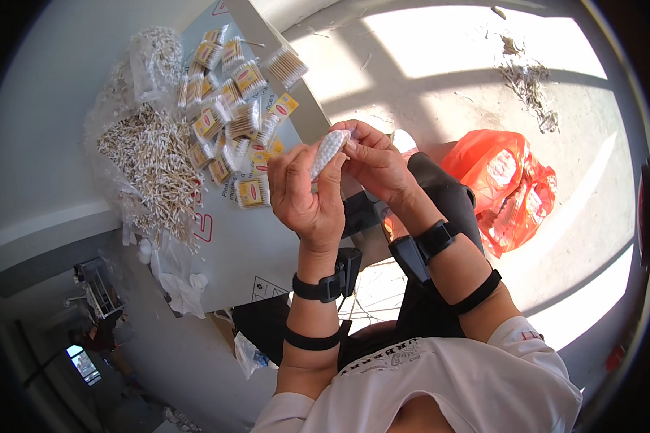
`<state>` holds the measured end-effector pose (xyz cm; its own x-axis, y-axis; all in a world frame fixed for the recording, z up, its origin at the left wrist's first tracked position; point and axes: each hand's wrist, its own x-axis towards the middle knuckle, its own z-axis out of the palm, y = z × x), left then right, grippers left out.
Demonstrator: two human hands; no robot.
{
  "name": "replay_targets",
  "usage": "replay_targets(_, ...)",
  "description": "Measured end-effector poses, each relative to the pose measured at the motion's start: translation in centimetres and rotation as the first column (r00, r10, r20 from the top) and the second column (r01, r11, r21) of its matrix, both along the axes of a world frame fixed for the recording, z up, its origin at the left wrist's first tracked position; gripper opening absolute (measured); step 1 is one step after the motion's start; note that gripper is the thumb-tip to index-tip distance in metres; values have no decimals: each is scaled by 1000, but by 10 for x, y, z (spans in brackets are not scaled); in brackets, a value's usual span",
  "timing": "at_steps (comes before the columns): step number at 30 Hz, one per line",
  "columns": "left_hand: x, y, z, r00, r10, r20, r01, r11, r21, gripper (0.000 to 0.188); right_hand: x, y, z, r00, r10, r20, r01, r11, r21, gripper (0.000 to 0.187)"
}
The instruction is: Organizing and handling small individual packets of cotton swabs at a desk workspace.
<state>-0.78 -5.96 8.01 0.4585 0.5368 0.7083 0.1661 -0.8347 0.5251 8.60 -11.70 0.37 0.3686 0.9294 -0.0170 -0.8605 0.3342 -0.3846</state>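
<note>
Between my two hands is a bundle of cotton swabs (328, 154), its packed white tips facing up. My left hand (303, 189) is closed round its near side, thumb against the tips. At the far end of the bundle, the fingers and thumb of my right hand (378, 160) pinch its edge; whether they also hold some clear wrapping I cannot tell. Left of my hands, several small packs of cotton swabs (249, 79) with yellow labels lie heaped on a printed grey board (242, 242). Beside them, a large clear plastic bag (155, 72) spills loose cotton swabs (148, 155).
On the floor to the right sits a red plastic bag (502, 184). Loose swabs and scraps (531, 86) litter the floor farther off. White crumpled plastic (184, 289) hangs at the board's near left edge. Another person (97, 338) is at the far lower left.
</note>
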Motion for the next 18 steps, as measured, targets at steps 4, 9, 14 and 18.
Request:
replay_targets(4, -9, 5, -5, 999, -18, 30, 22, 993, -115, 22, -1, 2, -1, 1000, -11, 27, 12, 999, -49, 25)
replay_targets(9, -17, 4, -1, 998, 35, 58, -4, 888, -460, 19, -3, 0, 4, 986, -34, 161, 49, 995, -88, 21)
replay_targets(14, -34, 22, -24, 997, 61, 46, -15, 745, -666, 22, -6, 2, 3, 924, 66, 377, 33, 967, -252, 21)
replay_targets(18, -41, 46, -31, 971, 219, 100, 21, 338, -941, 18, -4, 5, 1, 919, 99, 382, 101, 877, -470, 24)
